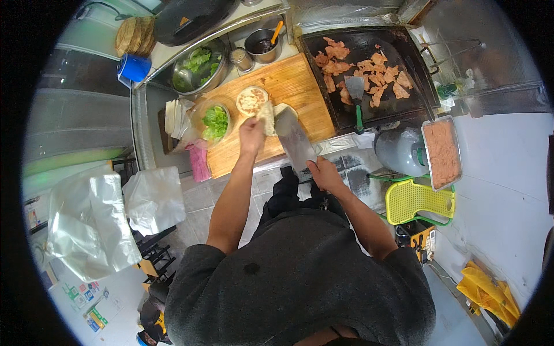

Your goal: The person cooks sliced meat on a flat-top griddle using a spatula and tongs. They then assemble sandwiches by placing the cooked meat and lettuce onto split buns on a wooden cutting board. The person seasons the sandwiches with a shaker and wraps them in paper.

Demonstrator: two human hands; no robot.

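Note:
My right hand [324,175] is closed on the handle of a broad-bladed cleaver [295,140]. The blade's far end lies over a flatbread piece [285,110] on the wooden cutting board [311,99]. With the fingers of my left hand [252,137] I hold the edge of a lifted flatbread piece [267,117], slightly blurred, just left of the blade. Behind it a round browned flatbread [252,100] lies flat on the board. Left of that, a clear bowl [230,113] holds green lettuce [215,123].
Right of the board, a griddle [398,114] carries meat slices [376,71] and a green-handled scraper [355,88]. A steel bowl of greens [220,75], a shaker jar [242,59] and a sauce pot [263,45] stand behind the board. A meat tray [441,153] is at the right.

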